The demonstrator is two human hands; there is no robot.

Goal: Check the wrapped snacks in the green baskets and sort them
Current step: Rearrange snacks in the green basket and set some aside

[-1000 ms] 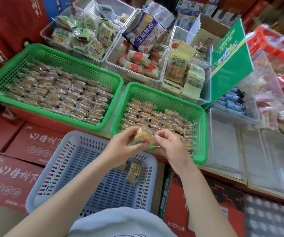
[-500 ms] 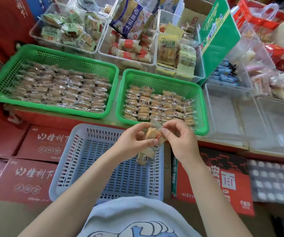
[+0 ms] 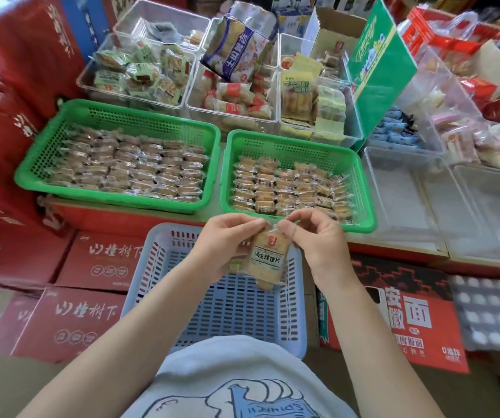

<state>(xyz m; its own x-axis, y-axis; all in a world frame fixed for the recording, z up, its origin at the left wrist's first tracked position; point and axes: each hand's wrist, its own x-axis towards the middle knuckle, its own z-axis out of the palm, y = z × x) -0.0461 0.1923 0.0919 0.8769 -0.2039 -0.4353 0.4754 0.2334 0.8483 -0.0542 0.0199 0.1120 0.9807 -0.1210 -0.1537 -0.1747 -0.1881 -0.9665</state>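
Note:
Two green baskets sit side by side, the left one [image 3: 35,164] and the right one [image 3: 360,179], each filled with rows of clear-wrapped tan snacks. I hold one wrapped snack [image 3: 268,259] upright over the pale blue basket [image 3: 140,285]. My left hand [image 3: 223,245] pinches its top left edge and my right hand [image 3: 315,242] pinches its top right corner. The wrapper's printed front faces me. Another snack lies in the blue basket, mostly hidden behind the held one.
Clear bins [image 3: 140,95] of other packaged snacks stand behind the green baskets, beside a green sign [image 3: 381,73]. Empty clear bins [image 3: 417,200] lie to the right. Red cartons [image 3: 71,321] surround the blue basket on the floor.
The snack has come down from the right green basket's front rim to over the blue basket, and now hangs upright with its label towards me. The view has tilted downward.

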